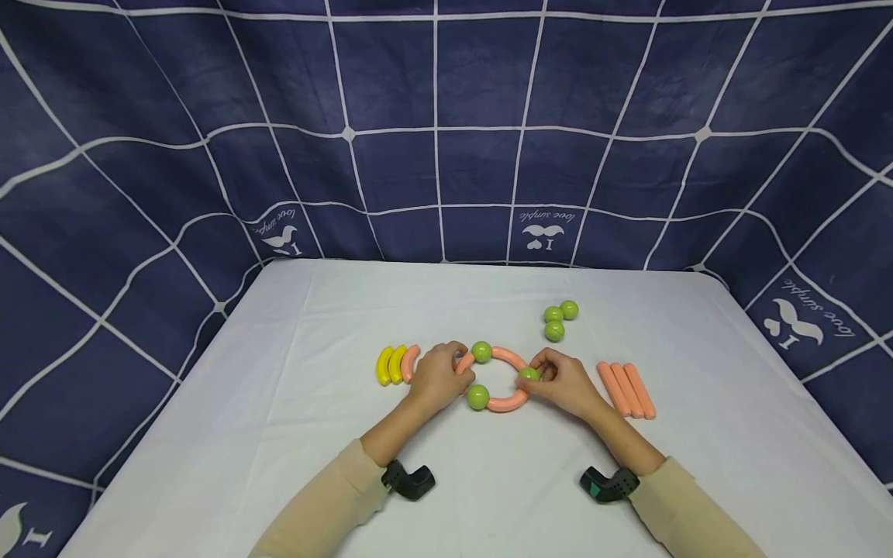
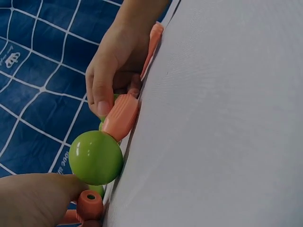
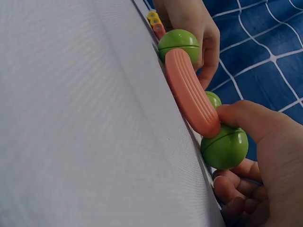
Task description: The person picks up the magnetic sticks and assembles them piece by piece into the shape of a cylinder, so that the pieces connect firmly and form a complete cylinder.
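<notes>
On the white table lies a ring of green balls and curved orange sticks. My left hand (image 1: 439, 378) is at its left side, holding a curved orange stick (image 1: 464, 363); the end of that stick, with a small hole, shows in the left wrist view. That stick's upper end is by the far green ball (image 1: 481, 352). My right hand (image 1: 567, 381) pinches the right green ball (image 3: 225, 149) between thumb and fingers. A ribbed, curved orange stick (image 3: 191, 94) runs from this ball to the near green ball (image 1: 477, 397). Another curved orange stick (image 1: 509, 357) forms the far right arc.
Two yellow curved sticks (image 1: 390, 365) and a curved orange stick (image 1: 409, 364) lie left of my left hand. Several loose green balls (image 1: 554, 331) sit farther back. Three straight orange sticks (image 1: 625, 390) lie at the right. A blue checked curtain (image 1: 481, 170) hangs around the table.
</notes>
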### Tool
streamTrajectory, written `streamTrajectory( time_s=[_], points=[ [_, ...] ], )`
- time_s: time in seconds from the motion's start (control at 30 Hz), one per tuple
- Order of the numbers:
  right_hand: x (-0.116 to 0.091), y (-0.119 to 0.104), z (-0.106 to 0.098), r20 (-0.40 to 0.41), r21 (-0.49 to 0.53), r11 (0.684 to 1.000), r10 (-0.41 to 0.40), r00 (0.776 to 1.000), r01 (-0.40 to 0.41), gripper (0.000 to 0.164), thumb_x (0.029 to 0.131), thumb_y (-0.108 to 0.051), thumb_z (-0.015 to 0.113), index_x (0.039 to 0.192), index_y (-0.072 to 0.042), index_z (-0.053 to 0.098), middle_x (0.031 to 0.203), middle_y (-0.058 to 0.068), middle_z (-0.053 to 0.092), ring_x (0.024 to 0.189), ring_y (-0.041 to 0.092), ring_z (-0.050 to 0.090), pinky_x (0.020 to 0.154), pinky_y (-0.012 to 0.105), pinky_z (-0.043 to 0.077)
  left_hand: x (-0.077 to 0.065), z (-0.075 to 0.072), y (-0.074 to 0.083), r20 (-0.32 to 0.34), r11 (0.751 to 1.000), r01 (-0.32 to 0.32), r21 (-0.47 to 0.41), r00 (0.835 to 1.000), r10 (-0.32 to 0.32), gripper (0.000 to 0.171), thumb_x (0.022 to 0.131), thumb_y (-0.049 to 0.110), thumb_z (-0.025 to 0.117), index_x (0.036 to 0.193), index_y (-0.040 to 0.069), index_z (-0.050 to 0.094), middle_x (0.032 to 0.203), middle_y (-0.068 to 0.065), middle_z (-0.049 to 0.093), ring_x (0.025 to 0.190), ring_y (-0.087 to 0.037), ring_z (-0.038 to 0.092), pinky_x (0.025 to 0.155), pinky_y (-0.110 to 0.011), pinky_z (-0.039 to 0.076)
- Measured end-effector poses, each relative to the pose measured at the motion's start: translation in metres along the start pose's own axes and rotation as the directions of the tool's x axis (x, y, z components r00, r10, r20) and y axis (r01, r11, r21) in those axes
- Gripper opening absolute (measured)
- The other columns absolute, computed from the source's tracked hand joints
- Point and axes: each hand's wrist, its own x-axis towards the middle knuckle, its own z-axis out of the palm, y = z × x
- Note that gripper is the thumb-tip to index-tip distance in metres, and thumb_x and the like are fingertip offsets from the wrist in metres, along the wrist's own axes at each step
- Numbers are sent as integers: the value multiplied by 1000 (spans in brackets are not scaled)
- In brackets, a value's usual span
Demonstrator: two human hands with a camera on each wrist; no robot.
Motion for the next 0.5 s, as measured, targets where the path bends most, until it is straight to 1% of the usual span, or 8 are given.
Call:
streamTrajectory(
  time_s=[0.13,0.33,0.5],
  points=[
    [0,1,0,7,2,1000,-13,1000,13,31,79,-29,82,90,-8,63,75,0,56,64,15,49,56,25,41,0,1,0,-8,1000,-9,12,1000,9,37,77,14,69,112,4,67,79,-1,54,60,-12,48,50,-24,41],
    [0,0,0,31,9,1000,-18,999,18,30,78,-28,83,90,-9,63,77,1,56,63,14,48,55,24,40,0,2,0,-5,1000,-1,20,1000,1,37,78,15,70,114,5,67,82,-2,55,61,-12,49,50,-24,41],
    [-1,-1,0,63,8,1000,-28,998,27,31,77,-29,83,90,-9,63,76,0,57,61,13,47,53,24,38,0,2,-1,-2,1000,2,26,1000,-2,37,78,15,69,115,5,67,81,-2,55,62,-12,49,50,-24,41]
  ],
)
